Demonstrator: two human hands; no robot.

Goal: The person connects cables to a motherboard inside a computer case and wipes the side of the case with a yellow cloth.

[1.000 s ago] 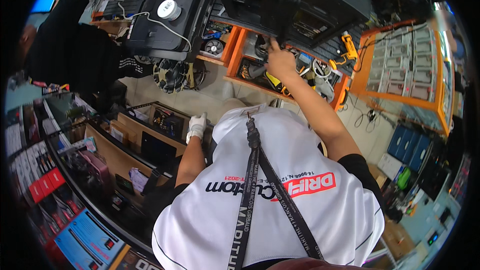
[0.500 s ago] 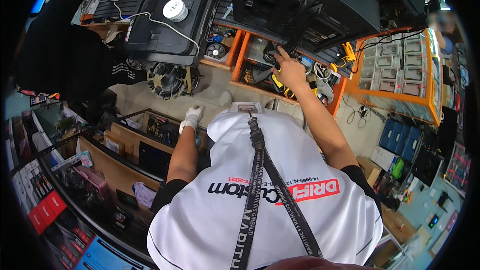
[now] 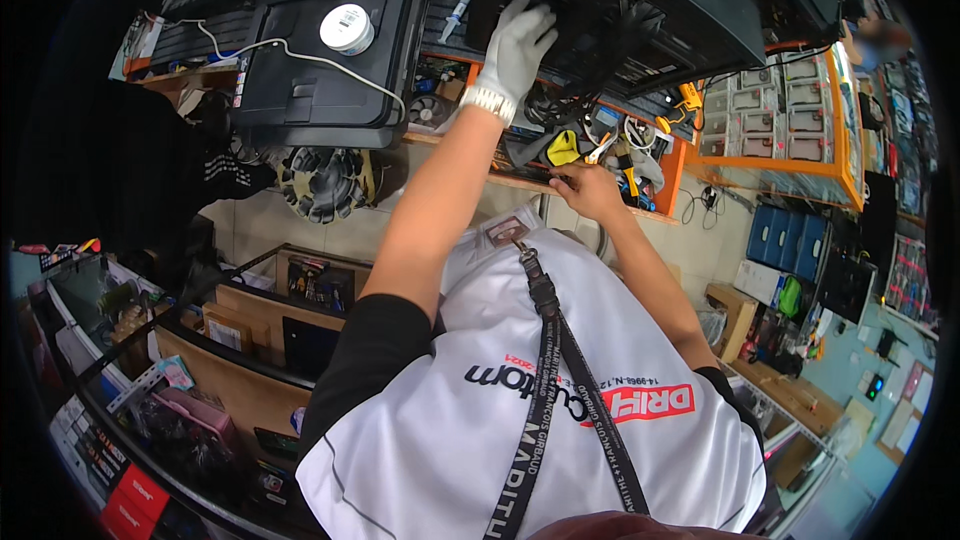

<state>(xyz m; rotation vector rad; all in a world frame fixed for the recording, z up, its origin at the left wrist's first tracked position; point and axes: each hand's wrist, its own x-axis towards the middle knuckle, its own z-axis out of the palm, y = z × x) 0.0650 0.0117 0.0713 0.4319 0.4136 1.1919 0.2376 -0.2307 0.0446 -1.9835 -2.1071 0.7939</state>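
Note:
My left hand [image 3: 518,48], in a pale glove with a metal watch band at its wrist, is raised to the black computer case [image 3: 700,10]. Its fingers are spread and hold nothing; they overlap the case's dark left part, and contact is hard to make out. My bare right hand [image 3: 595,192] has its fingers bent over the front rim of the orange-edged drawer [image 3: 665,202]. Inside lie a black-and-yellow item [image 3: 563,147], several cables and small tools. Black cables [image 3: 548,105] hang in a bundle behind them.
Left of the case stands a black printer [image 3: 330,50] with a round white tub [image 3: 347,30] and a white cable on top. A syringe [image 3: 456,16] lies between. A yellow tool [image 3: 683,108] sits right of the drawer. Another person in dark clothes [image 3: 110,110] is at far left.
My left hand has risen from beside my body to the case. My right hand has left the black cables and come back to the drawer's front rim.

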